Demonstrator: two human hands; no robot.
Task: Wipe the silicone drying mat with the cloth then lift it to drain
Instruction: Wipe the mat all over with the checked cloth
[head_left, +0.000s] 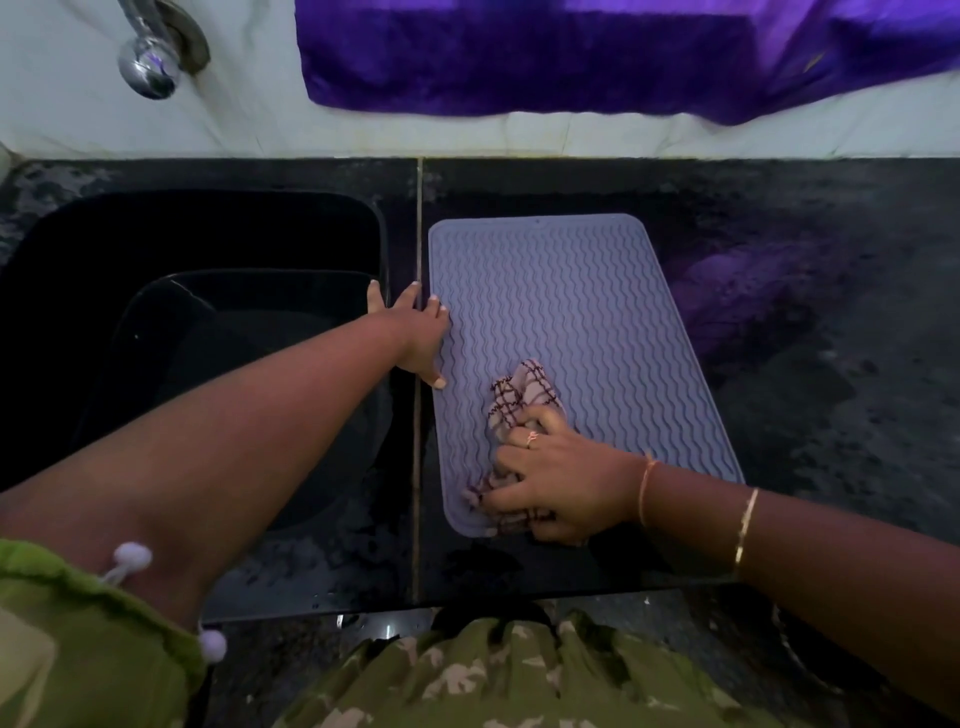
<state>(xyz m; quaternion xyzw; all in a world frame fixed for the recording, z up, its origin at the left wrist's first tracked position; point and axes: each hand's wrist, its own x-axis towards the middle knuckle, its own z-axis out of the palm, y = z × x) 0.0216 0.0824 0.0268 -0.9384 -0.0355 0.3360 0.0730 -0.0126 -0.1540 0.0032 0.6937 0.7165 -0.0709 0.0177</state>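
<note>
A grey-blue silicone drying mat (576, 312) with wavy ridges lies flat on the black counter, just right of the sink. My left hand (418, 335) rests with spread fingers on the mat's left edge, pressing it down. My right hand (556, 478) grips a crumpled checked cloth (522, 395) and presses it on the mat's near left part. Part of the cloth is hidden under my fingers.
A black sink (197, 312) with a dark basin in it lies to the left of the mat. A chrome tap (150, 57) juts from the white tiled wall. A purple fabric (623, 52) hangs on the wall behind. The black counter (831, 364) stretches to the right.
</note>
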